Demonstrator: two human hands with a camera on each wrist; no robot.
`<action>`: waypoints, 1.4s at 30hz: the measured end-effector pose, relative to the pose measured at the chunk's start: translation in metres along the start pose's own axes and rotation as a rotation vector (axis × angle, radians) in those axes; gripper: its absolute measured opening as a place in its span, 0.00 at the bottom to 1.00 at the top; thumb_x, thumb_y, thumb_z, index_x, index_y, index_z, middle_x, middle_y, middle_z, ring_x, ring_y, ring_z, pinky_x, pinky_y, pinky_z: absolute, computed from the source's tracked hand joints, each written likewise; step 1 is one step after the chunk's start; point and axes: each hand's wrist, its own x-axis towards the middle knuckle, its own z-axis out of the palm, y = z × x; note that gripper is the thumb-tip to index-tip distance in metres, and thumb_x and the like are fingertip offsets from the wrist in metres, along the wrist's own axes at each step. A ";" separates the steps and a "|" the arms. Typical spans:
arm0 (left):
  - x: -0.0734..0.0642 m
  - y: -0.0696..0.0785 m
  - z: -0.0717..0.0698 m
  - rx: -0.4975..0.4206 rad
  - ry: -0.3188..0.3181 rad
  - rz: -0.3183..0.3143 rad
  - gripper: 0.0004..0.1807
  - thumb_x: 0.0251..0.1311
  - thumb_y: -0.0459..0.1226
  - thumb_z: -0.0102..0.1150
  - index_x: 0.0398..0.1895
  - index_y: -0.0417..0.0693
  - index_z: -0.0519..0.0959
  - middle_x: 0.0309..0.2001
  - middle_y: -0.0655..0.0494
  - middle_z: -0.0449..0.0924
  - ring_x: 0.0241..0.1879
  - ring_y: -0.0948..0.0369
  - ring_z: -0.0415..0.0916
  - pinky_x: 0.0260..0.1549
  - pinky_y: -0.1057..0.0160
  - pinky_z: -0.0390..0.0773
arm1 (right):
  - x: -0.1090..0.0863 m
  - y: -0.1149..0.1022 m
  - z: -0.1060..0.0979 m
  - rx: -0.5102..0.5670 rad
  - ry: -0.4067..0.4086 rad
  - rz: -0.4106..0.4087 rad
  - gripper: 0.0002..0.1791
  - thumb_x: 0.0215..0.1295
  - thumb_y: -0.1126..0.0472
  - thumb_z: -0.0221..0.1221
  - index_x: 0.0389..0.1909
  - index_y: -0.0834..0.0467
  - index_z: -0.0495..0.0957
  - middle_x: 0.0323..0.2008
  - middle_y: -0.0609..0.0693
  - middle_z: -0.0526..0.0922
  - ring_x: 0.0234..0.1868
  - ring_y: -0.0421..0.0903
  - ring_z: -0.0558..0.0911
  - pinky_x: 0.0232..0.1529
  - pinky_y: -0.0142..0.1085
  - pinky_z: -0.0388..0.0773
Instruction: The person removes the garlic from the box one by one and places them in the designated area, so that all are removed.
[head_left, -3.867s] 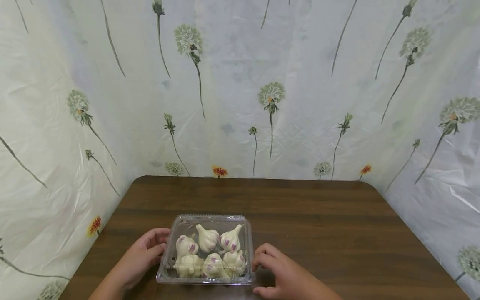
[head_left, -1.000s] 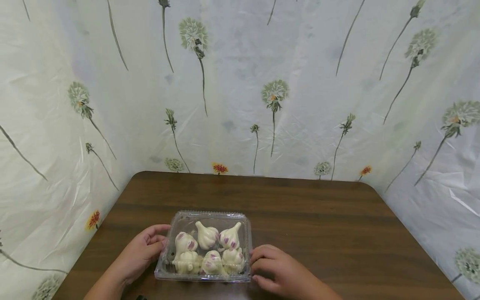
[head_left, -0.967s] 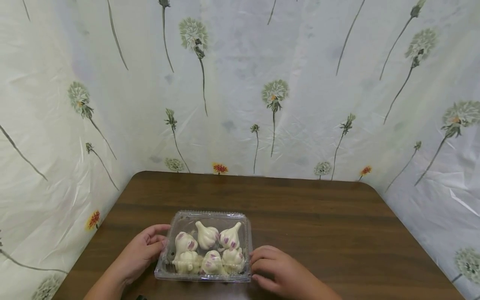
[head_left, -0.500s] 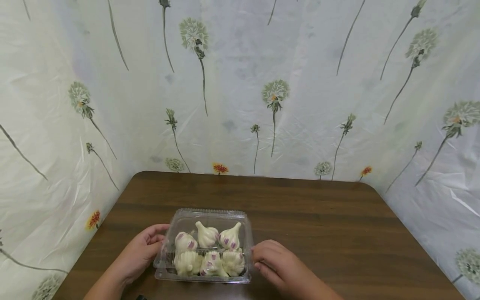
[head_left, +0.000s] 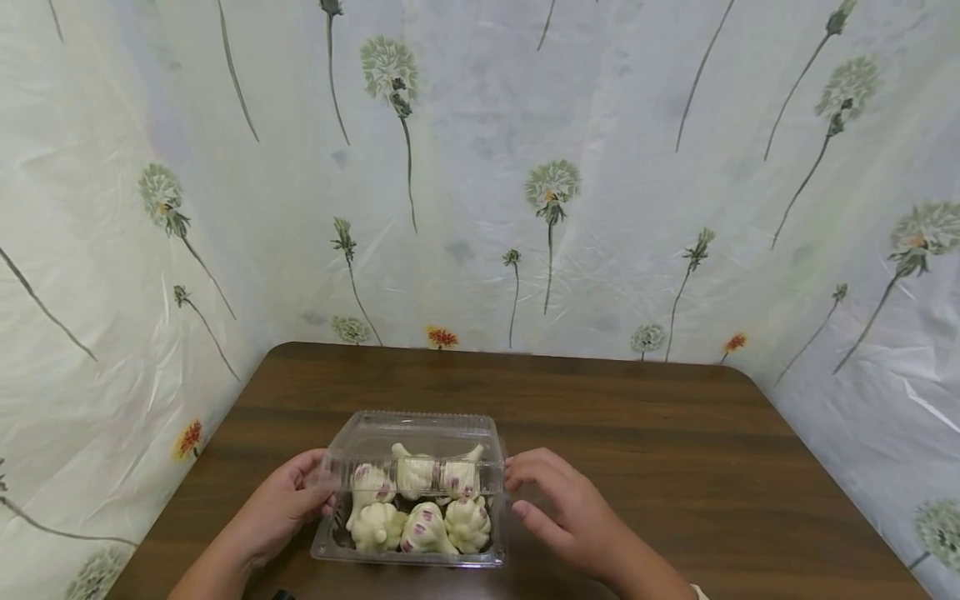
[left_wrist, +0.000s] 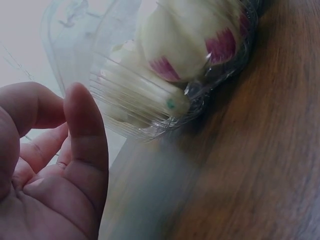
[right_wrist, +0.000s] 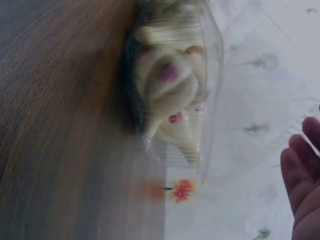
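Note:
A clear plastic clamshell box [head_left: 408, 560] stands on the table before me, with several garlic bulbs [head_left: 378, 527] with purple marks in its base. Its lid [head_left: 420, 427] is hinged at the far side and tilted partly up, its front edge above the back bulbs. My left hand [head_left: 281, 508] is at the left side, pinching the lid's edge between thumb and finger; the left wrist view shows the tips meeting there. My right hand [head_left: 566, 508] is at the right side, fingertips by the lid's edge, thumb apart from it. Whether those fingertips touch the lid is hard to tell.
The dark wood table [head_left: 637, 433] stretches behind and to the right of the box. A flower-printed sheet [head_left: 465, 167] hangs around its back and sides. A small black object [head_left: 282, 595] shows at the bottom edge beside my left forearm.
The lid lay down on the box a second ago; its front edge has swung up and back. Both hands rose slightly with it, and the right hand's thumb has spread away.

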 end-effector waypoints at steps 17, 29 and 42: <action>0.002 0.000 0.002 0.054 -0.010 0.031 0.32 0.75 0.31 0.57 0.77 0.31 0.58 0.43 0.54 0.78 0.39 0.63 0.79 0.40 0.67 0.84 | -0.001 0.028 0.014 0.264 0.027 0.262 0.26 0.68 0.74 0.59 0.66 0.59 0.70 0.63 0.55 0.73 0.68 0.42 0.73 0.72 0.34 0.70; 0.004 0.000 0.002 0.042 -0.024 0.018 0.33 0.76 0.33 0.57 0.77 0.31 0.57 0.44 0.54 0.77 0.39 0.63 0.79 0.40 0.67 0.84 | 0.006 0.038 0.017 0.287 0.016 0.414 0.28 0.74 0.69 0.56 0.72 0.65 0.63 0.69 0.65 0.71 0.70 0.70 0.73 0.67 0.59 0.71; -0.001 -0.001 0.003 0.036 -0.021 0.030 0.33 0.76 0.32 0.56 0.77 0.29 0.56 0.43 0.54 0.77 0.39 0.63 0.78 0.40 0.67 0.83 | 0.011 0.057 0.030 0.410 0.056 0.424 0.29 0.76 0.73 0.51 0.76 0.65 0.59 0.72 0.68 0.70 0.73 0.67 0.69 0.73 0.44 0.71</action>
